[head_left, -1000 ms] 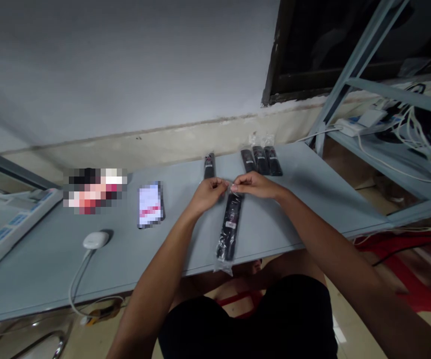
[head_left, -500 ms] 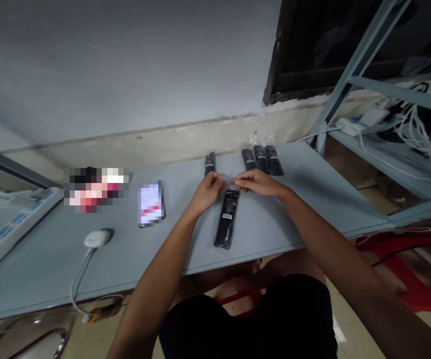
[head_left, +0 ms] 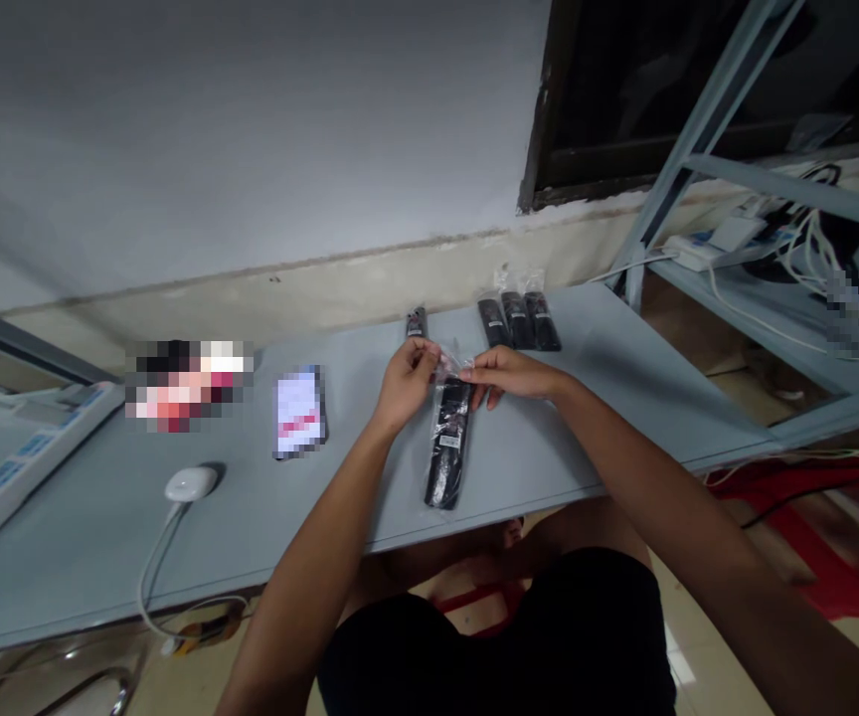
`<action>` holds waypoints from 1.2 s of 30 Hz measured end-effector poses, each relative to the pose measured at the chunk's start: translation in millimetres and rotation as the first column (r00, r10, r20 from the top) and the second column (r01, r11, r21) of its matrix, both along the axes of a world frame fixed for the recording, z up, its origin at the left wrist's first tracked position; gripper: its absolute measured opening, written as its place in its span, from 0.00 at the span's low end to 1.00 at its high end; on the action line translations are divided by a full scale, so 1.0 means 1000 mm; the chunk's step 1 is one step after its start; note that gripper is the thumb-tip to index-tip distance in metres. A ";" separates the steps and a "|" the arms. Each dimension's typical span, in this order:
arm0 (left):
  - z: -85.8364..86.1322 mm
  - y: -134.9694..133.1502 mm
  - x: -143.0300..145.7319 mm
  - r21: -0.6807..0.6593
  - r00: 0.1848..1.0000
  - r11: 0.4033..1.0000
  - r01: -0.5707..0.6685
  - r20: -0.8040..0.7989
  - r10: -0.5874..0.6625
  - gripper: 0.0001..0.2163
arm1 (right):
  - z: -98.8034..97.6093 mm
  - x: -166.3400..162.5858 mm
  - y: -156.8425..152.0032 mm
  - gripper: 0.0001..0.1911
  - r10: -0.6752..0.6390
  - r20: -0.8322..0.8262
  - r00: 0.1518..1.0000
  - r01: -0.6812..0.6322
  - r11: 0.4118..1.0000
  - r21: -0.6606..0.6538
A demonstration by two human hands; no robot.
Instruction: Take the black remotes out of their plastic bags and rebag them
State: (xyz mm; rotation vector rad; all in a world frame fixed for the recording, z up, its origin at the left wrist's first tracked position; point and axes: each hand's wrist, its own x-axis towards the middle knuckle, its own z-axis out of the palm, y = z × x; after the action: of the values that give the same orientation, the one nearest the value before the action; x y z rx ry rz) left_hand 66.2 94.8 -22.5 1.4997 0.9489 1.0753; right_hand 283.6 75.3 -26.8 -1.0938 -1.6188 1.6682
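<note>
At the centre of the frame, the left hand [head_left: 407, 383] and right hand [head_left: 515, 376] had thumb and fingertips nearly closed, pinching the top of a clear bag [head_left: 454, 362]. Its black remote [head_left: 448, 443] lay lengthwise below, toward the desk [head_left: 549, 438]'s near edge; contact was unclear. Gripping both sides probably spread the plastic evenly. Three remotes [head_left: 517, 320], upper right, sat side by side, perhaps for clear working room.

The left forearm [head_left: 329, 532] is angled toward one o'clock, the right forearm [head_left: 645, 475] toward ten. The left hand [head_left: 404, 383] and right hand [head_left: 513, 374] are held near each other, fingers [head_left: 420, 345] pinched.
</note>
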 end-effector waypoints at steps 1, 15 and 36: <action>0.002 -0.001 0.000 -0.030 1.000 1.000 -0.004 0.007 0.004 0.18 | 0.000 0.000 0.000 0.28 -0.016 -0.008 1.000 0.016 1.000 0.003; 0.003 -0.002 -0.009 -0.125 0.983 0.983 0.136 -0.107 -0.150 0.25 | -0.011 0.001 0.008 0.28 -0.209 -0.114 0.971 0.211 0.977 0.013; -0.001 0.001 -0.009 -0.156 0.994 0.982 0.106 -0.020 -0.111 0.24 | -0.003 -0.002 0.003 0.16 -0.221 -0.182 0.958 0.179 0.958 -0.222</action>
State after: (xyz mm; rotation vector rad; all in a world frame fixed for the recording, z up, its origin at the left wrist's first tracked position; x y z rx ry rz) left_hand 57.4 95.8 -23.9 1.4251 0.9380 0.8835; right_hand 281.6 78.5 -30.2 -1.1033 -1.1865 1.7724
